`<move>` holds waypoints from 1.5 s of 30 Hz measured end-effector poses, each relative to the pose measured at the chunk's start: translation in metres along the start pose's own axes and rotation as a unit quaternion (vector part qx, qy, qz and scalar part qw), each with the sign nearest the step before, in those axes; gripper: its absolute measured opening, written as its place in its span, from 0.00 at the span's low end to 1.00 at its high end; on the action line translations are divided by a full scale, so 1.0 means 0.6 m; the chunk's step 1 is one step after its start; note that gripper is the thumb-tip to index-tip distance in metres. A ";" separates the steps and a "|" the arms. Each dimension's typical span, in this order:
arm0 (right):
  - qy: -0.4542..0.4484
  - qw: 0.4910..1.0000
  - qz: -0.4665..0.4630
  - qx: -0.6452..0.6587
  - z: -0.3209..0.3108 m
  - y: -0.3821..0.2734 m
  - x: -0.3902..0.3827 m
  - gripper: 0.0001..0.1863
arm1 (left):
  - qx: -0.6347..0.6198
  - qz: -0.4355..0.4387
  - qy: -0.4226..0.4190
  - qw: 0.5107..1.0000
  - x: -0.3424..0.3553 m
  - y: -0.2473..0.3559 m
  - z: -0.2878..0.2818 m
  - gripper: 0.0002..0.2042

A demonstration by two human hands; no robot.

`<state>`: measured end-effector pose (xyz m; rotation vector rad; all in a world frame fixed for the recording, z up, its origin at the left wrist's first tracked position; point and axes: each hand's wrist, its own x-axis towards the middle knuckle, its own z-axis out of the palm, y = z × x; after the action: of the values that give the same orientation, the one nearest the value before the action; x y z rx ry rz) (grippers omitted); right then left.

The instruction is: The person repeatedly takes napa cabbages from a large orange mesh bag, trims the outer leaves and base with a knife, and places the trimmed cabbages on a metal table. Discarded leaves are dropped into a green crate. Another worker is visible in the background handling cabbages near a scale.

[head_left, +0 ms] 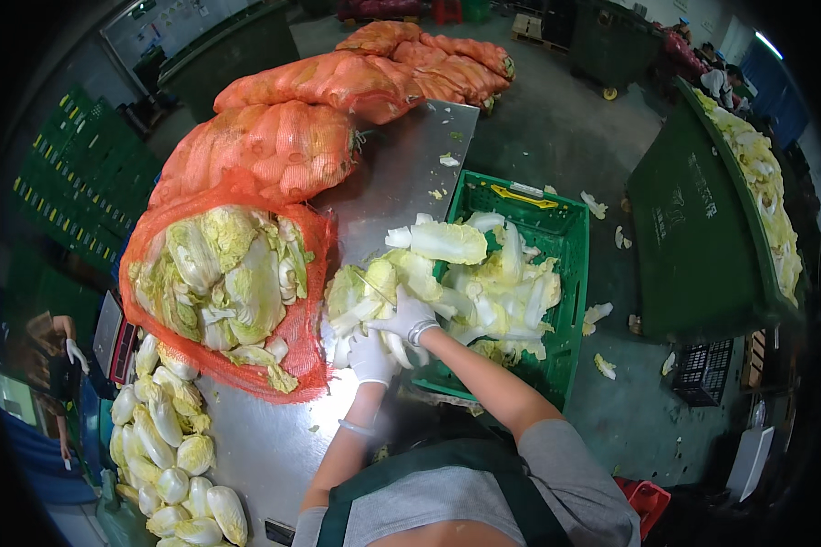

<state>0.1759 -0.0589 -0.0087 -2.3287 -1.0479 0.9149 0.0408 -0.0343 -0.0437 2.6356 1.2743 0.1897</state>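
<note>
Both my hands wear white gloves and are at a bunch of pale Chinese cabbage leaves (pixel 365 287) over the metal table, beside a green crate (pixel 578 301). My right hand (pixel 405 317) is closed on the leaves from above. Lower down, my left hand (pixel 370 356) grips the bunch from the near side, its fingertips partly hidden by leaves. Some leaves reach over the crate's left side; more loose leaves (pixel 511 292) lie inside it. To the left, an orange mesh sack (pixel 306 351) gapes, with whole Chinese cabbages (pixel 212 264) in it.
Trimmed cabbages (pixel 169 456) are piled at the table's left edge. Full orange sacks (pixel 255 146) lie at the far end of the metal table (pixel 410 150). A large green bin (pixel 702 228) heaped with leaves stands right. Scattered leaves lie on the floor. Another person (pixel 50 356) is at far left.
</note>
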 end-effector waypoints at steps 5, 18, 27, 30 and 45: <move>0.050 0.993 -0.024 0.108 0.031 0.081 0.025 0.53 | -0.220 -0.040 -0.008 0.975 -0.001 -0.003 0.005 0.44; 0.132 0.986 -0.088 0.042 -0.133 0.177 0.016 0.24 | -0.768 -0.125 -0.268 0.568 -0.026 -0.067 -0.078 0.27; 0.240 0.955 0.015 0.176 -0.199 0.124 -0.104 0.25 | -0.869 -0.076 -0.199 0.446 -0.029 0.015 -0.173 0.28; 0.089 0.918 -0.057 0.383 -0.128 0.050 -0.156 0.28 | -0.829 -0.056 -0.112 0.545 -0.033 0.048 -0.162 0.27; 0.150 0.826 0.019 0.543 -0.091 0.127 -0.151 0.16 | -0.920 -0.112 -0.306 0.216 -0.041 0.057 -0.130 0.28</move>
<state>0.2076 -0.1826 0.0184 -1.4217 -0.1895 0.7969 0.0354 -0.0640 0.0398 0.1390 0.2052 0.2538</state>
